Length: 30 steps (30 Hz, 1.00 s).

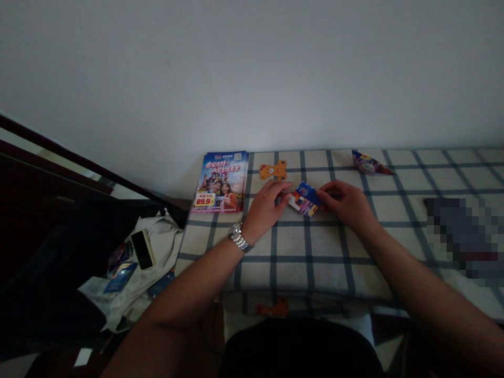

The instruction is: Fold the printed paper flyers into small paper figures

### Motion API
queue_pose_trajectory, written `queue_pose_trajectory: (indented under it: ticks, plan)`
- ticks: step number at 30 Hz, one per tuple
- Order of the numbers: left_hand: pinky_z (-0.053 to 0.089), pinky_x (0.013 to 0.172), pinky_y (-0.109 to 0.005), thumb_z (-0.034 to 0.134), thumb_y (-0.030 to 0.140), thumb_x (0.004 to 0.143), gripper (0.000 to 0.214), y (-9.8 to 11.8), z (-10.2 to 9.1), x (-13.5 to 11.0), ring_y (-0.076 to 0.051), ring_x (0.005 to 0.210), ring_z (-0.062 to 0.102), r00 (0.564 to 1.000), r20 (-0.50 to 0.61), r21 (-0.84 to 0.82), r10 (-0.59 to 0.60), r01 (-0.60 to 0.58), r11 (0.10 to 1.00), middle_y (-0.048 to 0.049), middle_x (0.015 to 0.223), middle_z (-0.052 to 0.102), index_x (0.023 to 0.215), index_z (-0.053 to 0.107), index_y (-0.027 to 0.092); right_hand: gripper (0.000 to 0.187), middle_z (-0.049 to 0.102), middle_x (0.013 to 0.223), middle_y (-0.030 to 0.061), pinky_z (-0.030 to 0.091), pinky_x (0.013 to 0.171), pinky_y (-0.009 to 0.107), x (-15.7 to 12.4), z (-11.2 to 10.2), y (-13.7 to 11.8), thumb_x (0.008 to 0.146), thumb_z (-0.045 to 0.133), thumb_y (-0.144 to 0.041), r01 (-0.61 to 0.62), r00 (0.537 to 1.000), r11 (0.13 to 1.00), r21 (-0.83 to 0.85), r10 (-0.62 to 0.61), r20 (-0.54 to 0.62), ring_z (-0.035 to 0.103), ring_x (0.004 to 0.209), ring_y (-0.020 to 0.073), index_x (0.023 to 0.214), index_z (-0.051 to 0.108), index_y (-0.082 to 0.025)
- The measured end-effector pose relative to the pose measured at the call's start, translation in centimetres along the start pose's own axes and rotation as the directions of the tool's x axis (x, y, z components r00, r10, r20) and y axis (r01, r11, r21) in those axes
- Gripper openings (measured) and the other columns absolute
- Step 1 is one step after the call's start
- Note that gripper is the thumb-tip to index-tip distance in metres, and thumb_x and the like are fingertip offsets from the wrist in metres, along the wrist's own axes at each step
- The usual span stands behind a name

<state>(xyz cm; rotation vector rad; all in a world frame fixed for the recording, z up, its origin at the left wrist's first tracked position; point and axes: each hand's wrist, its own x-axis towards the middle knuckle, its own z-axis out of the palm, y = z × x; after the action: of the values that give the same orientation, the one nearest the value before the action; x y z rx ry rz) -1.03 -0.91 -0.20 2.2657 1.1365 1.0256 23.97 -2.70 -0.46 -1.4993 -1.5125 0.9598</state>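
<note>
A small folded piece of blue and purple printed paper (305, 199) lies on the checked tablecloth (315, 247), held from both sides. My left hand (265, 207), with a metal watch on the wrist, pinches its left edge with curled fingers. On its right edge, my right hand (344, 203) pinches with closed fingers. Both forearms reach in from the bottom of the view.
A stack of colourful flyers (221, 181) lies at the table's far left by the white wall. An orange bear print (273, 170) is on the cloth. A folded paper shape (368, 163) lies far right. A phone (142, 249) rests on cloth left of the table.
</note>
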Motion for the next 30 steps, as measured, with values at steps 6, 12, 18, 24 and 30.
queue_pose_trajectory:
  ticks: [6,12,18,24,30]
  plan:
    - [0.054,0.111,-0.044,0.058,0.022,0.106,0.023,0.0,0.3,0.0,-0.021,0.124,0.064,0.961,0.110,0.057,0.253,-0.260,0.964,-0.0064,0.134,0.068,0.126,0.069,0.024,0.022,0.079,0.083,0.0041,0.056,0.066,0.032,-0.3,0.0,-0.6,0.094,0.071,-0.045,0.137,0.986,0.940,-0.312,-0.159,-0.047,0.074,0.074,0.0216,0.093,0.074,-0.023]
    - [0.046,0.118,-0.052,0.060,0.027,0.105,0.029,-0.1,0.7,-0.4,-0.024,0.132,0.061,0.909,0.301,0.103,0.287,-0.330,0.938,-0.0082,0.148,0.061,0.133,0.069,0.027,0.020,0.077,0.085,0.0061,0.053,0.070,0.037,-0.1,-0.1,-0.5,0.097,0.067,-0.041,0.261,0.958,0.840,-0.477,-0.287,0.018,0.070,0.076,0.0241,0.096,0.075,-0.023]
    - [0.034,0.126,-0.058,0.061,0.030,0.105,0.037,0.4,0.2,-0.6,-0.027,0.139,0.056,0.931,0.316,0.218,0.181,-0.257,0.941,-0.0096,0.151,0.059,0.141,0.063,0.027,0.019,0.076,0.105,0.0109,0.055,0.089,0.046,0.3,-0.2,-0.1,0.099,0.062,-0.033,0.431,0.892,0.760,-0.487,-0.440,0.102,0.070,0.099,0.0302,0.108,0.076,-0.023]
    - [0.034,0.126,-0.057,0.061,0.030,0.104,0.038,0.5,0.1,-0.6,-0.028,0.140,0.055,0.936,0.318,0.250,0.151,-0.236,0.939,-0.0104,0.153,0.056,0.143,0.063,0.027,0.022,0.076,0.116,0.0119,0.055,0.097,0.050,0.5,-0.2,0.5,0.100,0.062,-0.030,0.489,0.857,0.717,-0.496,-0.501,0.122,0.069,0.107,0.0316,0.114,0.078,-0.022]
    - [0.033,0.125,-0.058,0.055,0.036,0.108,0.037,0.6,-0.2,-0.6,-0.028,0.148,0.048,0.902,0.387,0.269,0.190,-0.308,0.913,-0.0110,0.157,0.053,0.143,0.064,0.031,0.023,0.078,0.114,0.0123,0.057,0.095,0.051,0.5,0.0,0.8,0.100,0.062,-0.030,0.491,0.854,0.693,-0.528,-0.502,0.136,0.070,0.103,0.0313,0.111,0.081,-0.021]
